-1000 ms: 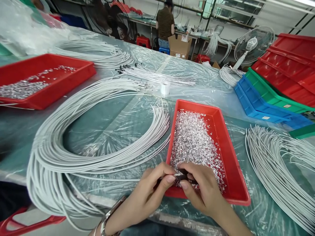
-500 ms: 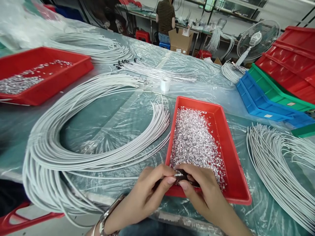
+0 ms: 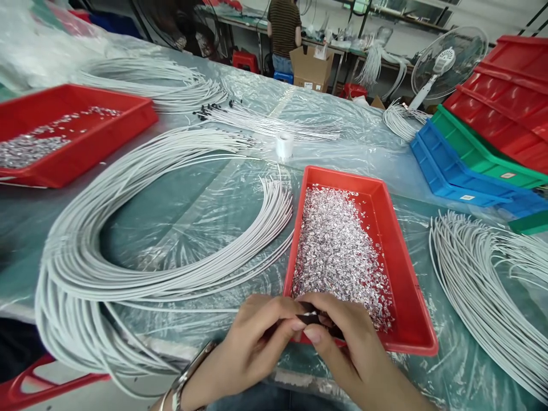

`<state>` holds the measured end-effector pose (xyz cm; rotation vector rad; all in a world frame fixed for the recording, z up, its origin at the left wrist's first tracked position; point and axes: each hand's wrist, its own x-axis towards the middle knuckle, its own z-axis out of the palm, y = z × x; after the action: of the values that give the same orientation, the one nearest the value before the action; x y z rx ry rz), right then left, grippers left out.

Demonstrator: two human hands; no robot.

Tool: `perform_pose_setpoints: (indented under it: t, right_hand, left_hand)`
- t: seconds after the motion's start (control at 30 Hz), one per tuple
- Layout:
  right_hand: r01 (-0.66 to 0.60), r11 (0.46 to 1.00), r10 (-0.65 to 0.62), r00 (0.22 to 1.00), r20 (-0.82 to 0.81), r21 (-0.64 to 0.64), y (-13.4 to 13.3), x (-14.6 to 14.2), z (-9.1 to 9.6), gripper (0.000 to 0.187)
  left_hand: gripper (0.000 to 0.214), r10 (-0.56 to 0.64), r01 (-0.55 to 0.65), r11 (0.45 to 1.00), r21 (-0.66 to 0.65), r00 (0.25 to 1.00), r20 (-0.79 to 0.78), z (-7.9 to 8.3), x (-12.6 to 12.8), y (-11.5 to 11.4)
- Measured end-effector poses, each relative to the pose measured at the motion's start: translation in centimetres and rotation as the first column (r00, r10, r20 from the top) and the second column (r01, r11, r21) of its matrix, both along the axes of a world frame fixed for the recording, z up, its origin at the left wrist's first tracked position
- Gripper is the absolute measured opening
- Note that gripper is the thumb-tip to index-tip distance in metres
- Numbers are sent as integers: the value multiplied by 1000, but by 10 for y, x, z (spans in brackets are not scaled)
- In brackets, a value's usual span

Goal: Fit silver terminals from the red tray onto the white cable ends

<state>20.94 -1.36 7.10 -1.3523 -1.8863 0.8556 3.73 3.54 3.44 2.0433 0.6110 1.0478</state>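
My left hand is closed in a pinch, and a white cable runs from the left into its fingers. My right hand pinches a small dark piece, whose far end is hidden by the fingers. Both sets of fingertips almost touch, with a small whitish spot showing between them at the dark piece. They are over the near left edge of a red tray, which holds a heap of small shiny metal pieces.
A big coil of white cables lies left, another bundle right. Behind are a white roll and black-tipped cables. A second red tray stands far left; stacked bins far right. A person sits beyond.
The view has shifted slightly. My hands stay together over the tray's near edge; the fingertips have moved a little closer, and more of the dark piece shows between them.
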Motion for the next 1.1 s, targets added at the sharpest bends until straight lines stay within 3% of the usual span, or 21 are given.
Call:
perform_pose_setpoints:
  t: [0.47,0.67,0.87,0.97,1.1]
  right_hand:
    - [34,997,-34,999,-10,64,-4,2,-7,21]
    - [233,972,-233,972,-17,-31,-4,7,-14,25]
    - [220,959,-208,974,-85,177,-10,7,-17,21]
    - [144,948,-150,989,-3,283,-8,7,-19,27]
    - [87,952,-117,989,87,294,-6,12,-18,25]
  left_hand:
    - [20,17,-15,999,-38,997,75,1,-4,0]
    - [15,73,-72,995,-65,997,11,2,-5,1]
    - [13,-15,8,987,-157,999,-41,2,-1,1]
    - [17,-61,43,971,-234,996,-71,4,1,3]
    - [21,-135,90,935,-344,985,-109,7,3,6]
